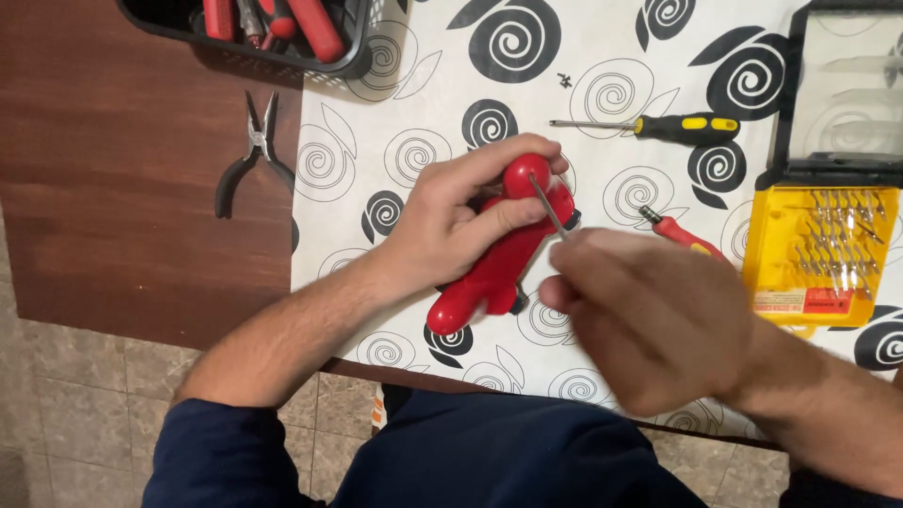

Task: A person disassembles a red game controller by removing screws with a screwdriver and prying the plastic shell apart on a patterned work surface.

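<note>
Under the right hand, a screwdriver's handle is hidden.

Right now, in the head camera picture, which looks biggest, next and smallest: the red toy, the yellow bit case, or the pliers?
1. red toy, though hands hide part of it
2. yellow bit case, a near tie with the toy
3. pliers, thinnest
</note>
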